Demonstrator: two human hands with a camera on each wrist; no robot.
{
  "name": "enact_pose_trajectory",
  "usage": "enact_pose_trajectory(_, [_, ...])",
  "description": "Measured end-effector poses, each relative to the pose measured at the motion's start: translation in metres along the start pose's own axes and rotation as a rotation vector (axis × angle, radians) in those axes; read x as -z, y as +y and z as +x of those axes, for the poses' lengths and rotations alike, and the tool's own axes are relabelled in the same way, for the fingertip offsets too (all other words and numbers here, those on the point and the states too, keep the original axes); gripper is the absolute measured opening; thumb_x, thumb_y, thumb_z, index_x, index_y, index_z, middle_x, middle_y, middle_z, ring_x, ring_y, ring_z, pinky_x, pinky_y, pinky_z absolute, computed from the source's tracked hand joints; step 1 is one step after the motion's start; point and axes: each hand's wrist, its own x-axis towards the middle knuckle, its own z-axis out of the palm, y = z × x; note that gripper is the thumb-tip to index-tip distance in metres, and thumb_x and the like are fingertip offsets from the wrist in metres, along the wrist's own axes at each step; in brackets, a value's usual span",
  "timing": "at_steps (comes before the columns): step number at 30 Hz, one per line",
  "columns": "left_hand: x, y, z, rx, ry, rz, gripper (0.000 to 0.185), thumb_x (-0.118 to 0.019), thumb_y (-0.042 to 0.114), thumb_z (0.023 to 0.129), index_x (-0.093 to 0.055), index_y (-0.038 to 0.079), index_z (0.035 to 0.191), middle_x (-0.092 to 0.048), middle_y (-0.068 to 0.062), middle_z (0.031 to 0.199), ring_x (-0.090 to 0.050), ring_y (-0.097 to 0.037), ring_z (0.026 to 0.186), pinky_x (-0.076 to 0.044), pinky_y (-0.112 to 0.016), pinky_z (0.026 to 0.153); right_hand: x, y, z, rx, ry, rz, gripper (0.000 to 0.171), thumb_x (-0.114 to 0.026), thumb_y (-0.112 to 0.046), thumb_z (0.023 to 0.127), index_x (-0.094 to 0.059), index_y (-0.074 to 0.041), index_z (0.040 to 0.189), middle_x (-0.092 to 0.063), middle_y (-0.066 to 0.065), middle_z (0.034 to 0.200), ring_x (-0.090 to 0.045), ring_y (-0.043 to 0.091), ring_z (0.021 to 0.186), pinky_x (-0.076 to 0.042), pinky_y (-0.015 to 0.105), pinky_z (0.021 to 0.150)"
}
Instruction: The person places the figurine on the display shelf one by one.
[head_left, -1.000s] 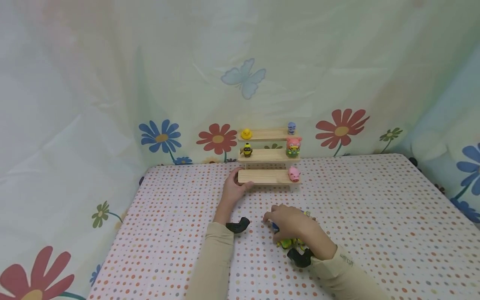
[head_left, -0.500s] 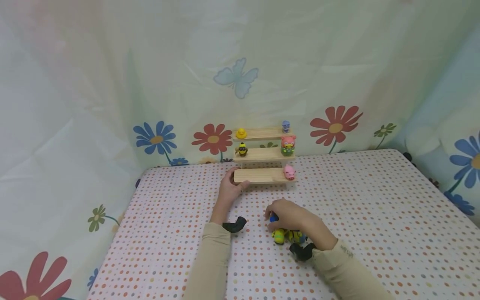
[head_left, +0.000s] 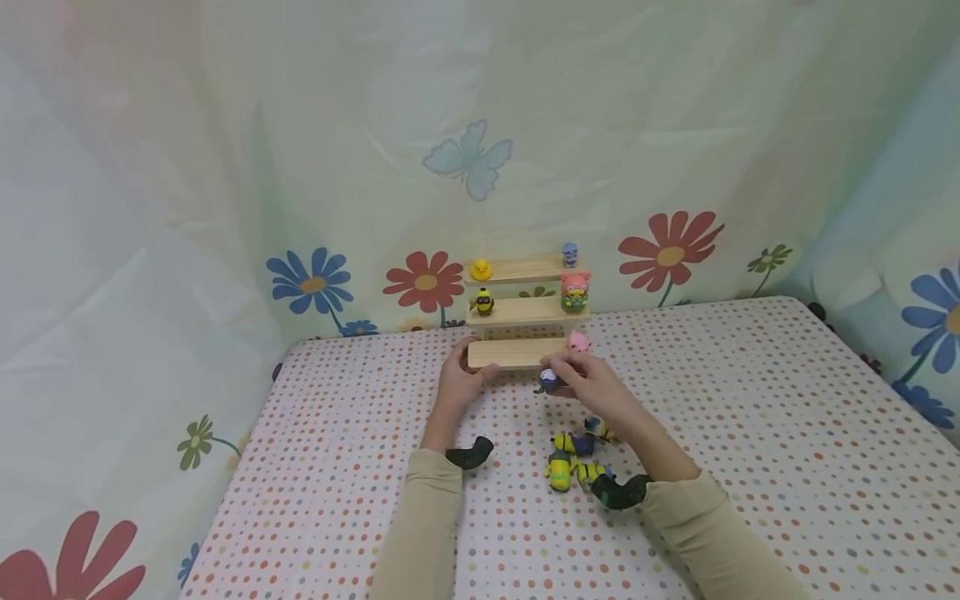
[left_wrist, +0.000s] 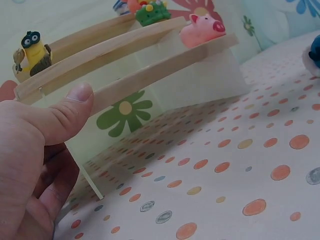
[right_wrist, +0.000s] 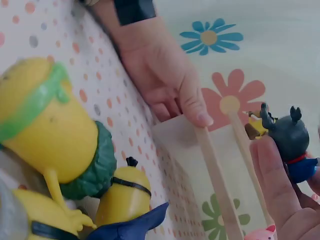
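Note:
At the left end of the three-step wooden display shelf point(head_left: 510, 354), my left hand point(head_left: 457, 387) grips the lowest step, thumb on its front edge. My right hand point(head_left: 596, 389) pinches a small toy figurine point(right_wrist: 292, 137) with a dark grey head, red collar and blue body, just in front of that step. A pink pig toy point(left_wrist: 202, 31) sits at the step's right end, partly behind the right hand in the head view. On the middle step stand a yellow minion figurine point(left_wrist: 35, 54) and a pink-and-green figurine point(head_left: 575, 293).
Several yellow minion figurines point(head_left: 559, 470) lie on the dotted tablecloth point(head_left: 360, 500) below the right forearm. The top step carries a yellow duck point(head_left: 481, 269) and a small bluish figurine point(head_left: 570, 254). A flowered curtain point(head_left: 360, 167) hangs right behind the shelf.
My right hand has picked the grey-headed figurine from the group of toys and carried it forward to the lowest step. The left hand stays on the shelf.

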Motion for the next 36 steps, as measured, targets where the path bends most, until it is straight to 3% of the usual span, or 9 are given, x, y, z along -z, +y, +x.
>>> enact_pose_trajectory(4, [0.002, 0.0, -0.002, 0.0, 0.0, 0.001, 0.075, -0.075, 0.013, 0.082, -0.034, 0.002, 0.145, -0.043, -0.017, 0.144, -0.046, -0.027, 0.131, -0.041, -0.037, 0.106, -0.001, 0.0, 0.001, -0.012, 0.023, 0.027, 0.037, -0.061, -0.026, 0.094, -0.053, -0.004, 0.122, -0.051, 0.015, 0.126, -0.058, 0.029, 0.115, -0.05, 0.045, 0.094])
enact_pose_trajectory(8, [0.004, -0.006, 0.0, 0.012, -0.005, -0.007, 0.078, -0.076, 0.013, 0.081, -0.034, 0.002, 0.145, -0.04, -0.016, 0.146, -0.044, -0.027, 0.133, -0.039, -0.038, 0.108, -0.002, 0.0, 0.002, 0.007, 0.046, 0.026, 0.031, -0.064, -0.014, 0.091, -0.049, -0.003, 0.115, -0.05, 0.015, 0.119, -0.057, 0.028, 0.11, -0.052, 0.044, 0.088])
enact_pose_trajectory(14, [0.004, -0.027, 0.011, 0.029, 0.005, -0.053, 0.082, -0.078, 0.017, 0.079, -0.033, 0.007, 0.146, -0.04, -0.012, 0.147, -0.042, -0.024, 0.134, -0.037, -0.038, 0.109, -0.007, -0.001, 0.001, 0.03, 0.143, -0.05, 0.051, -0.066, -0.028, 0.09, -0.045, -0.008, 0.133, -0.051, 0.015, 0.124, -0.059, 0.027, 0.103, -0.053, 0.037, 0.081])
enact_pose_trajectory(18, [0.002, -0.03, 0.012, 0.012, 0.031, -0.024, 0.081, -0.079, 0.021, 0.078, -0.036, 0.008, 0.145, -0.044, -0.011, 0.144, -0.046, -0.023, 0.131, -0.04, -0.038, 0.107, -0.011, 0.0, 0.002, 0.008, 0.207, -0.014, 0.044, -0.06, -0.031, 0.094, -0.051, -0.004, 0.129, -0.058, 0.015, 0.111, -0.066, 0.017, 0.083, -0.055, 0.042, 0.083])
enact_pose_trajectory(20, [0.001, -0.03, 0.012, -0.004, 0.04, -0.01, 0.081, -0.079, 0.022, 0.077, -0.037, 0.007, 0.144, -0.046, -0.011, 0.142, -0.048, -0.023, 0.129, -0.041, -0.038, 0.106, -0.013, 0.0, 0.003, -0.015, 0.227, 0.039, 0.038, -0.056, -0.028, 0.097, -0.051, -0.002, 0.124, -0.06, 0.015, 0.106, -0.065, 0.015, 0.081, -0.054, 0.043, 0.086])
enact_pose_trajectory(24, [0.0, -0.029, 0.012, -0.048, 0.036, -0.011, 0.082, -0.08, 0.026, 0.077, -0.037, 0.004, 0.143, -0.049, -0.013, 0.138, -0.05, -0.025, 0.126, -0.043, -0.039, 0.104, -0.016, -0.004, 0.003, -0.076, 0.214, 0.119, 0.033, -0.042, -0.027, 0.102, -0.046, 0.0, 0.121, -0.054, 0.018, 0.106, -0.057, 0.022, 0.088, -0.05, 0.041, 0.083])
enact_pose_trajectory(29, [-0.001, -0.028, 0.014, -0.077, 0.013, -0.024, 0.085, -0.079, 0.031, 0.076, -0.036, 0.003, 0.144, -0.049, -0.014, 0.137, -0.051, -0.026, 0.125, -0.044, -0.038, 0.103, -0.02, -0.01, -0.002, -0.142, 0.11, 0.171, 0.04, -0.026, -0.025, 0.104, -0.039, 0.0, 0.133, -0.043, 0.02, 0.13, -0.042, 0.03, 0.116, -0.038, 0.046, 0.094])
enact_pose_trajectory(32, [-0.001, -0.028, 0.015, -0.08, 0.004, -0.024, 0.084, -0.079, 0.031, 0.077, -0.036, 0.002, 0.143, -0.049, -0.014, 0.136, -0.051, -0.026, 0.124, -0.045, -0.038, 0.102, -0.023, -0.008, -0.004, -0.088, 0.062, 0.148, 0.038, -0.029, -0.02, 0.105, -0.037, -0.005, 0.139, -0.036, 0.016, 0.143, -0.036, 0.033, 0.13, -0.032, 0.052, 0.106])
enact_pose_trajectory(36, [-0.003, -0.029, 0.016, -0.07, 0.003, -0.017, 0.082, -0.078, 0.03, 0.077, -0.037, 0.004, 0.143, -0.05, -0.014, 0.136, -0.052, -0.026, 0.123, -0.045, -0.038, 0.101, -0.026, -0.002, -0.003, 0.01, 0.077, 0.081, 0.038, -0.047, -0.021, 0.101, -0.046, -0.007, 0.137, -0.039, 0.013, 0.145, -0.039, 0.033, 0.133, -0.037, 0.051, 0.106])
